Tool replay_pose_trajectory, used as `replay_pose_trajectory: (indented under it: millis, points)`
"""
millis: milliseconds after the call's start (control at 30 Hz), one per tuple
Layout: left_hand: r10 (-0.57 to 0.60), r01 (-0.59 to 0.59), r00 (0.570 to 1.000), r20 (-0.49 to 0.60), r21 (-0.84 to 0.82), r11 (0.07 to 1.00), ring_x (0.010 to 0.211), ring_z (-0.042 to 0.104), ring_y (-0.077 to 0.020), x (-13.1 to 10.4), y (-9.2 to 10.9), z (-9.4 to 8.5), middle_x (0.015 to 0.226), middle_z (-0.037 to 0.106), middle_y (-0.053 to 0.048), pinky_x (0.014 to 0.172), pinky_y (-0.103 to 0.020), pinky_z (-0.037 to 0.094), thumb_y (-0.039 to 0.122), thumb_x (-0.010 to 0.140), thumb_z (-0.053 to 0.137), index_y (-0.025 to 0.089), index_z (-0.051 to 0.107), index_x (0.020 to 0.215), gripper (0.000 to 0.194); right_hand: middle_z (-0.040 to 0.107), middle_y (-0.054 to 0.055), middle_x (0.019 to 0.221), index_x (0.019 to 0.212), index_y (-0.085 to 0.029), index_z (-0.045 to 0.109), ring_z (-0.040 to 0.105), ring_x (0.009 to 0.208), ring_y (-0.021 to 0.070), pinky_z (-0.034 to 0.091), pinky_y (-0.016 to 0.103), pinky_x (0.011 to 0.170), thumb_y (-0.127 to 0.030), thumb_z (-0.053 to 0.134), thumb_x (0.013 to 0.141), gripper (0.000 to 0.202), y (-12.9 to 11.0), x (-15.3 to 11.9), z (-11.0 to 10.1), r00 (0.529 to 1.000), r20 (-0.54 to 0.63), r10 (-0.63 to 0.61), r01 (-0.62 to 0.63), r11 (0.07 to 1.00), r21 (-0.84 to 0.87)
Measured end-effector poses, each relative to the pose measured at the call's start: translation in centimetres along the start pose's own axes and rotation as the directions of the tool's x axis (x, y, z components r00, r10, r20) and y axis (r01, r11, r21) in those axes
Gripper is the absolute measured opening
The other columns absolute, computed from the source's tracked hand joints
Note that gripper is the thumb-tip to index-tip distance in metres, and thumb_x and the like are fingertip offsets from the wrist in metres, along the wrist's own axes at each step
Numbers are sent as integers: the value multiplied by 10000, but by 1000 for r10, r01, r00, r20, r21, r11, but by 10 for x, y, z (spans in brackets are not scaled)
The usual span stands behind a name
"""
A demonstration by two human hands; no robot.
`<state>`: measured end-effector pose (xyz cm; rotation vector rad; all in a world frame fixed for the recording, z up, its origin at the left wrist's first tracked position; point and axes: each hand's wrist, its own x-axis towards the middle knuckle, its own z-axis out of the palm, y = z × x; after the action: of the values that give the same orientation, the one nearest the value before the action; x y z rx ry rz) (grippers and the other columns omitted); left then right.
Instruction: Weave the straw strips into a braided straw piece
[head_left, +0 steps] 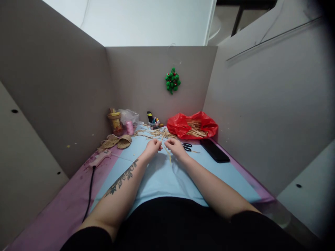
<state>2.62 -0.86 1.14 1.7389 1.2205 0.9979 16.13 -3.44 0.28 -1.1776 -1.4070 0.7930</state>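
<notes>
Above the blue work cloth, my left hand is closed, its thumb and fingers pinched on a thin straw strip. My right hand faces it a short gap away, fingertips also pinched together at the strip. One pale end sticks up between the hands, and the yellowish other end hangs down toward the cloth. The fingers partly hide where it is gripped. Just beyond both hands lie scattered loose straw pieces. Black-handled scissors rest beside my right hand, their blades out of sight.
A red plastic bag of straw stands at the back right, with a black phone in front. On the left are a glue gun, woven pieces, pink thread and a cup. Grey panels enclose the table.
</notes>
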Motion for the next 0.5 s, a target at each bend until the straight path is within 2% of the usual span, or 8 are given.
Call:
replay_pose_trajectory:
  millis: [67,133,233,333,500]
  points:
    - [74,-74,997,2,39,996,502,484,-85,0,-2,1,542,542,6,481,-187,365,236,748,421,149,482,603,180,574,-1,602,669,-163,548,488,513,101,359,214,477,-338,621,668,190,4,2,2,974,161,159,-188,964,186]
    - [122,-122,992,-4,72,990,496,478,-87,1,-5,3,523,528,14,492,-192,365,239,748,423,152,482,598,182,573,4,592,665,-159,541,479,481,88,362,206,453,-337,642,656,205,8,3,4,934,273,230,-309,904,296]
    - [138,-136,990,-12,96,986,485,477,-90,4,-10,4,529,538,16,493,-201,360,262,754,428,156,491,629,176,511,-20,497,606,-151,534,423,422,63,328,187,407,-297,677,625,206,12,6,5,926,253,281,-360,861,359]
    - [150,-147,988,-32,78,986,474,477,-87,4,-14,5,543,554,22,490,-200,358,271,753,446,165,485,693,128,494,-25,470,577,-145,537,400,397,56,291,182,375,-274,687,605,199,15,9,2,920,219,325,-385,852,353]
    - [158,-158,987,-12,20,987,459,468,-79,5,-17,6,544,552,34,478,-192,360,273,756,460,177,456,747,96,494,-35,461,582,-148,541,379,378,51,252,183,363,-305,685,593,213,19,11,1,929,221,295,-353,886,301]
